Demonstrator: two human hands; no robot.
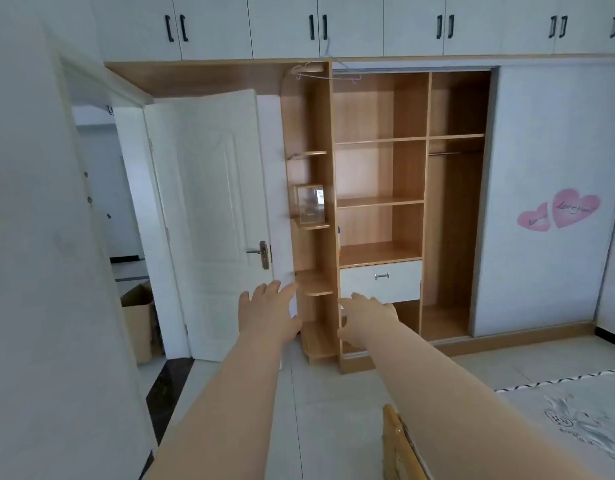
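— Outstretched hands: left hand [268, 306], right hand [368, 311]. Fingers spread, holding nothing.
— Aimed where?
— Wardrobe [410, 109]. Rounded corner shelf [314, 284] ahead of left, white drawer [380, 280] ahead of right. Touching neither; probably reaching for the drawer.

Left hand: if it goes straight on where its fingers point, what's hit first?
Probably the rounded corner shelf at the left end of the wardrobe. The left hand is open, fingers aimed up-right at that shelf's edge. Depth is unclear; nothing shows between them.
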